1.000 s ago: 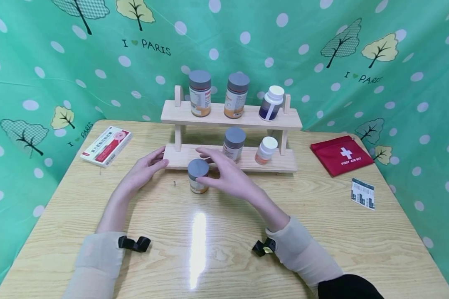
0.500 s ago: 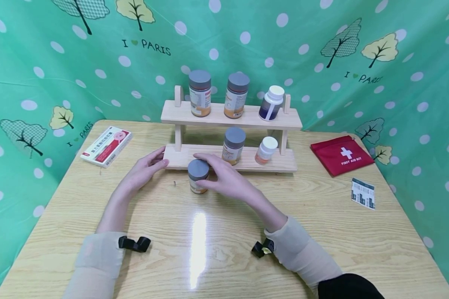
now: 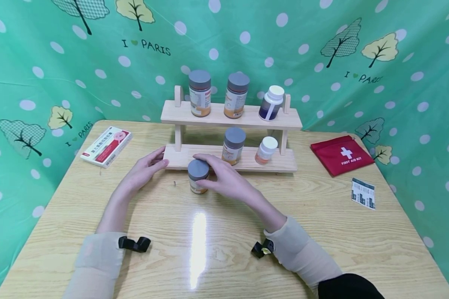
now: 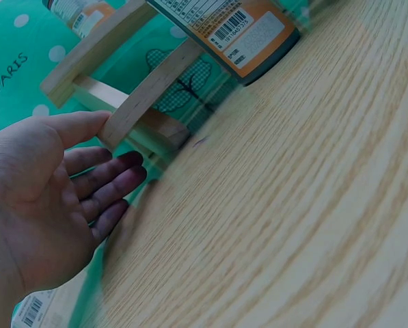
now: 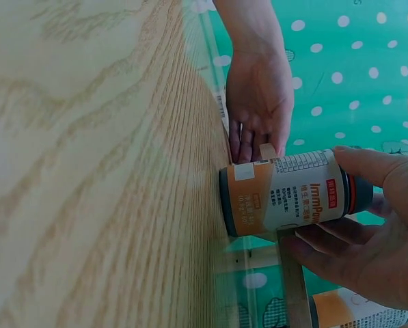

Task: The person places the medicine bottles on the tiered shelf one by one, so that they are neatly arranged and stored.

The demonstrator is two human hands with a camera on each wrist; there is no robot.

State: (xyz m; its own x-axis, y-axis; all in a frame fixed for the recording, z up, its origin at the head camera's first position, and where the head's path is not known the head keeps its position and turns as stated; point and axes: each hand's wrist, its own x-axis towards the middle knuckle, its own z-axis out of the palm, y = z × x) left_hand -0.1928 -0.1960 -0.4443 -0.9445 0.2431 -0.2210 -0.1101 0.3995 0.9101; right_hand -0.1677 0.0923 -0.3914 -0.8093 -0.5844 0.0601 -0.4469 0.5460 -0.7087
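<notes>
A supplement bottle [image 3: 198,169] with a grey cap and an orange-and-white label stands upright on the table, just before the rack's lower shelf. My right hand [image 3: 228,178] grips it from the right, thumb at the near side and fingers round the far side. In the right wrist view, the thumb of the right hand [image 5: 388,225] lies by the bottle's [image 5: 286,195] neck. My left hand [image 3: 144,170] is at the left end of the wooden rack [image 3: 181,155]; in the left wrist view its thumb touches the board's end [image 4: 118,126] and the other fingers are loosely bent.
The lower shelf also holds a grey-capped bottle [image 3: 233,146] and a small white-capped bottle [image 3: 266,150]. Above stand two grey-capped bottles [image 3: 200,93] and a blue-and-white bottle [image 3: 271,104]. A medicine box [image 3: 106,146] lies left; a red first aid pouch [image 3: 340,155] and blister pack [image 3: 363,193] lie right.
The right hand has lowered slightly and its fingers have closed in round the grey-capped bottle on the table. The left hand stays at the rack's end.
</notes>
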